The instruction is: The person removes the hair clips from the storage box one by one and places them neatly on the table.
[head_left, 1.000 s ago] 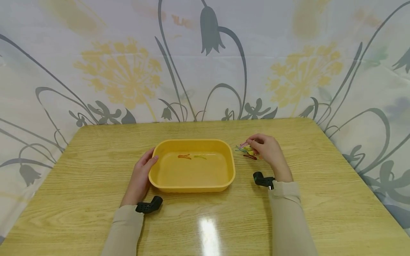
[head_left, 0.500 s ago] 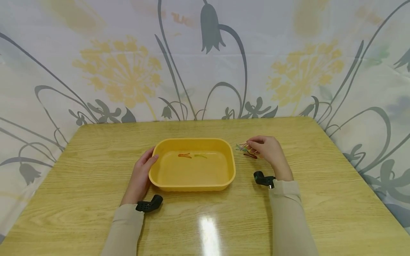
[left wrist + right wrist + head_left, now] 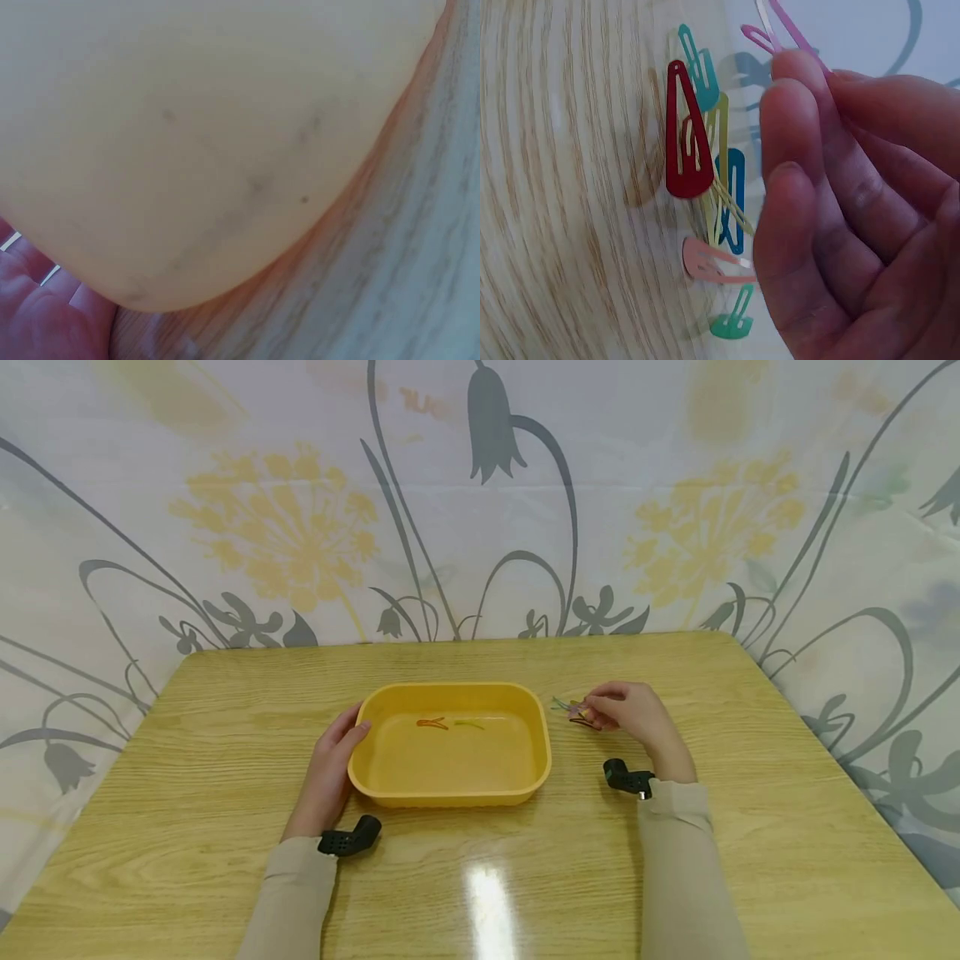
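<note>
My left hand (image 3: pixel 333 768) grips the left end of a yellow plastic tub (image 3: pixel 450 798), thumb over the rim. In the left wrist view the tub's pale wall (image 3: pixel 187 187) fills most of the picture, with part of my palm and fingers at the lower left. An orange snap hair clip (image 3: pixel 432 724) and a yellow-green one (image 3: pixel 470 724) lie inside the tub. Right of it, my right hand (image 3: pixel 633 714) pinches a pinkish-purple hair clip (image 3: pixel 798 34) between thumb and forefinger. Beneath that hand lies a loose pile of clips: dark red (image 3: pixel 690 184), teal, yellow, blue, salmon and green.
The wooden table (image 3: pixel 480 843) runs back to a hanging floral cloth (image 3: pixel 450 527). Black wrist cameras (image 3: pixel 351 837) sit on both wrists, low beside the tub and the pile.
My right hand has shifted slightly right and towards me over the pile, still pinching a clip. My left hand and the tub stay in place.
</note>
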Available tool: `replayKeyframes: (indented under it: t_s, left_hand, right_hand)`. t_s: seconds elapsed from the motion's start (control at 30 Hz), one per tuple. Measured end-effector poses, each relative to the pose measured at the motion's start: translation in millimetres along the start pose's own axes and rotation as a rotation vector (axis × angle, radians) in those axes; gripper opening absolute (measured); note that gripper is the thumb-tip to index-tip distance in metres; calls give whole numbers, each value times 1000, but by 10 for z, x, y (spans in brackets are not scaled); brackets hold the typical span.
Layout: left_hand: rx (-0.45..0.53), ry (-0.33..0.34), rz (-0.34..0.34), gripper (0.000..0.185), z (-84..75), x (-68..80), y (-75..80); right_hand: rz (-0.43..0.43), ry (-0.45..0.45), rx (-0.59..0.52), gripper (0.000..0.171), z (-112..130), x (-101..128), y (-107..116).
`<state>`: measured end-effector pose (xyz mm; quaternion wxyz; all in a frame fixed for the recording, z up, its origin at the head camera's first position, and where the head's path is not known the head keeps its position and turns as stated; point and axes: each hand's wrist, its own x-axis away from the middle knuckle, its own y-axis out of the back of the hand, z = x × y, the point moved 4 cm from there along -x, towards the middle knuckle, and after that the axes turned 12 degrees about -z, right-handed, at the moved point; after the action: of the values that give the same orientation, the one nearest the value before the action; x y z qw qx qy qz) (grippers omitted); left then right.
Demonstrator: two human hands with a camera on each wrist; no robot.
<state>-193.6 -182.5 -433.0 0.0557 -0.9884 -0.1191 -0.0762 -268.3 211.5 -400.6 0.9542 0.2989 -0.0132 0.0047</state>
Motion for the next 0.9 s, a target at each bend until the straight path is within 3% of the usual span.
replayKeyframes:
  t_s: [0.37,0.9]
  left_hand:
    - [-5,4,-1,50,-4,1,-1]
    - [-17,4,-14,50,-6,-9,-8]
  right_hand:
    - [129,-34,47,30,-133,35,58]
    - [186,-110,-30,33,-270,88,212]
